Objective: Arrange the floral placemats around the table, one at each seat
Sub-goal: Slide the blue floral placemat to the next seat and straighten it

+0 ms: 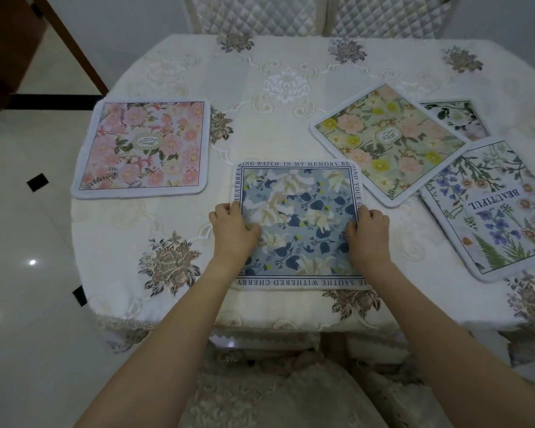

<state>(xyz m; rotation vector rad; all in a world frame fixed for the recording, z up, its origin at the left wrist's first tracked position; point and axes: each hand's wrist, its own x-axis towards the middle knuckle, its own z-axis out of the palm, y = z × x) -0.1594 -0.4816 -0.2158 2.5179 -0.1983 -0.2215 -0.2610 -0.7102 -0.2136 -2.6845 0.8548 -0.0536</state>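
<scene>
- Blue placemat (pixel 297 217) flat at lower centre of frame, near table edge, squared to the chair (pixel 260 393) below.
- Left hand (pixel 230 230) clamped on its left edge, fingers curled; right hand (pixel 369 233) clamped on its right edge likewise.
- Pink placemat (pixel 142 148) at left of frame, lying apart.
- Yellow placemat (pixel 389 143) at right, tilted, overlapping a dark-bordered placemat (pixel 457 117) behind.
- Placemat marked "BEAUTIFUL" (pixel 501 211) at far right, just beside the yellow one.
- Embroidered cream tablecloth (pixel 284 84) under all; two quilted chair backs (pixel 315 13) at top.
</scene>
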